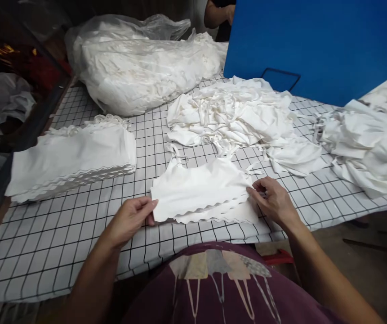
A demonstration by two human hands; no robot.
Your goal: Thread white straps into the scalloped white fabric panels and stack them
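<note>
A white garment piece with thin straps and a scalloped lower edge point(200, 189) lies flat on the checked tablecloth point(78, 234), on top of a few similar pieces. My left hand point(131, 218) pinches its left edge between thumb and fingers. My right hand point(274, 200) grips its right edge, fingers curled. Both hands rest near the table's front edge.
A neat stack of folded white pieces point(72, 159) lies at left. Loose white piles sit at centre back point(233, 112) and right point(365, 139). A plastic bag of white fabric point(135, 63) is at the back. A blue board point(318, 40) stands back right, another person's arm point(218, 13) behind it.
</note>
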